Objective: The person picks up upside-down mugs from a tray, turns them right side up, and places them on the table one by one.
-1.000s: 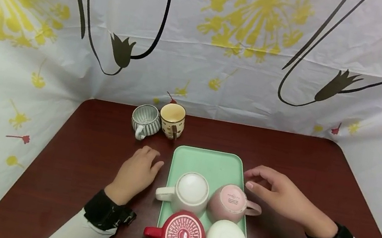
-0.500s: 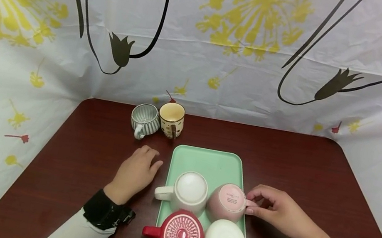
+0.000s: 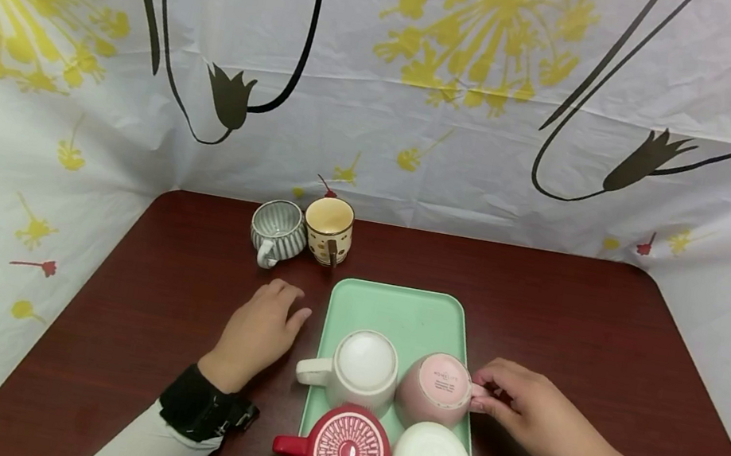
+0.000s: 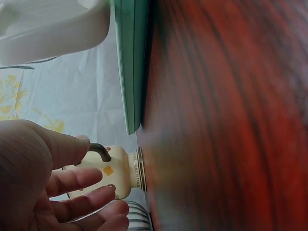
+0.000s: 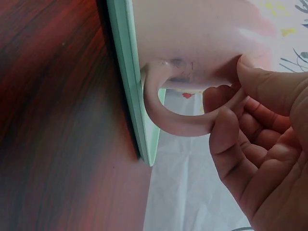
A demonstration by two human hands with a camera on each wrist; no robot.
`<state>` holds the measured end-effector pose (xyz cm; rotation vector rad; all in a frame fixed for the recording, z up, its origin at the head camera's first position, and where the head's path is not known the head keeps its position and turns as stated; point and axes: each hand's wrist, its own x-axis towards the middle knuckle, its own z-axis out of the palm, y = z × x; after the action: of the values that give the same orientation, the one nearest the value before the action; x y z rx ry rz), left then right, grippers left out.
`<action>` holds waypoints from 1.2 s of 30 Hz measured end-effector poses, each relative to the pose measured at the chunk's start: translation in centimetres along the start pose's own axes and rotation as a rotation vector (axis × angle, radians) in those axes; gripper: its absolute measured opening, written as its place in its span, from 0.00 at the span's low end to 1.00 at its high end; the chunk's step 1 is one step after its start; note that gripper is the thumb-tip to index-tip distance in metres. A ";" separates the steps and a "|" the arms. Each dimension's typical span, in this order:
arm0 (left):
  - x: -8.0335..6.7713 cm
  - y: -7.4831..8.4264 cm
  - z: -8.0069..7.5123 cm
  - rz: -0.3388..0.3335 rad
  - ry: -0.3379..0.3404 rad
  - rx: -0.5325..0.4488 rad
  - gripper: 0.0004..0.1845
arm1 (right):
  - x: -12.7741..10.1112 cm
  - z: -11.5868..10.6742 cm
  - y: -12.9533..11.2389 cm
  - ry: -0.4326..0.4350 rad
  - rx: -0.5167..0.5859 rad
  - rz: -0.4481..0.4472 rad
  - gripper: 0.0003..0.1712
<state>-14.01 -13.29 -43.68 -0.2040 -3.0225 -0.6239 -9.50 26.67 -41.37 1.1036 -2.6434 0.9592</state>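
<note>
Contact made: your right hand point(image 3: 534, 411) has dropped from above the tray point(image 3: 395, 310) to pinch the pink mug point(image 3: 436, 389) handle; left hand point(image 3: 262, 328) stays flat, relaxed on the table point(image 3: 609, 333).

Dark red-brown wooden surface point(image 3: 608, 341) carrying a tray, two loose cups and a resting hand.

A mint green tray point(image 3: 405, 311) is lying at the centre near the front edge. A grey striped cup point(image 3: 278, 230) and a cream dotted cup point(image 3: 329, 230) are standing upright, touching, at the back left. The left hand point(image 3: 259, 331) is lying flat on the wood just beside the tray's left rim.
</note>
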 end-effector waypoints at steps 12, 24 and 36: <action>0.0 -0.4 -0.1 0.015 0.019 0.055 0.24 | -0.2 0.4 -0.2 0.005 -0.149 -0.042 0.18; 0.0 -0.5 0.2 0.017 0.016 0.076 0.24 | -0.1 0.9 0.2 0.052 -0.196 -0.091 0.13; 0.0 -0.5 0.2 0.011 0.013 0.066 0.23 | 0.1 0.7 1.1 0.105 -0.208 -0.102 0.05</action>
<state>-14.11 -13.64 -44.08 -0.2119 -3.0218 -0.5217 -10.24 26.84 -42.45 1.0956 -2.5081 0.6852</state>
